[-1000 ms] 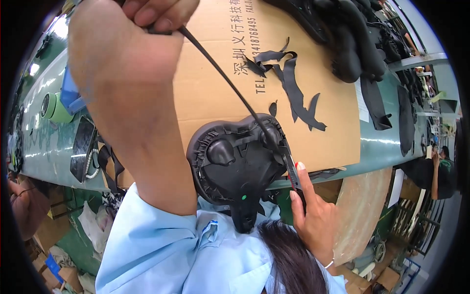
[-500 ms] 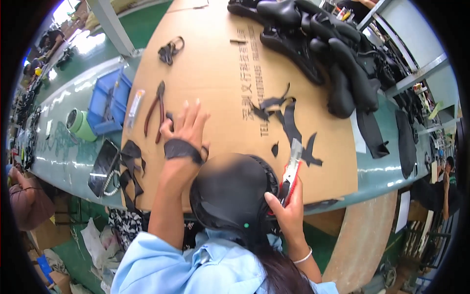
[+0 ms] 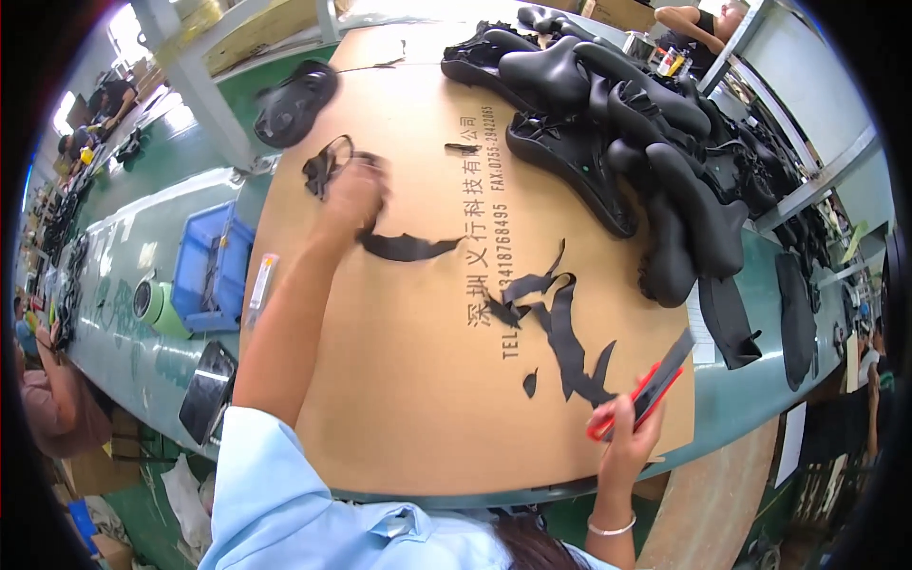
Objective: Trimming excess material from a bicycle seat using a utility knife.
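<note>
My left hand point(image 3: 359, 201) reaches over the far left of the cardboard, smeared by motion, so I cannot see whether its fingers grip anything. A curved black strip point(image 3: 413, 249) trails beside it, and a tangle of black scraps point(image 3: 325, 169) lies just past it. Farther off, a blurred black bicycle saddle point(image 3: 296, 103) is at the cardboard's left edge. At the near right, my right hand point(image 3: 627, 427) is closed round a red utility knife point(image 3: 651, 394), its blade pointing up and right. Black offcuts point(image 3: 565, 332) lie to the left of the knife.
Printed cardboard point(image 3: 418, 399) covers the green table. Black saddles point(image 3: 617, 123) are heaped at the far right. On the left stand a blue bin point(image 3: 211, 275) and a light-green container point(image 3: 161, 306), with a black phone-like slab point(image 3: 206, 391) nearer. Other people sit beyond.
My left hand has moved away from me, up and left. The large black rounded piece before me is gone, and a saddle now shows at far left. The knife has shifted right and nearer.
</note>
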